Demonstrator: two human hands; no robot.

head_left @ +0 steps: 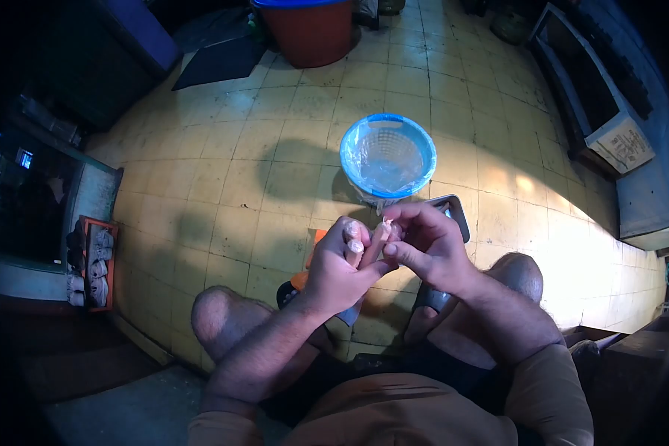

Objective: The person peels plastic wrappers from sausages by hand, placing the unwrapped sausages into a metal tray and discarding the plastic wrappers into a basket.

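Between my hands is a pinkish-tan, sausage-like stick (pixel 376 244), with a pale, ragged upper tip. My left hand (pixel 338 271) is closed around its lower part. A second, similar pale-ended piece (pixel 354 254) seems to lie beside it in the same grip, though fingers partly hide it. At the tip, the thumb and fingers of my right hand (pixel 435 249) are pinched together. Just beyond the hands stands a blue-rimmed basket (pixel 347 160) lined with clear plastic. A metal tray (pixel 462 217) shows behind my right hand, its contents mostly hidden.
Yellow tiles (pixel 223 178) cover the floor. Farther off are a red tub (pixel 312 37) and a dark mat (pixel 219 61). A rack of shoes (pixel 98 264) stands at the left; a cardboard box (pixel 621 145) is at the right. Something orange (pixel 316 239) lies behind my left hand.
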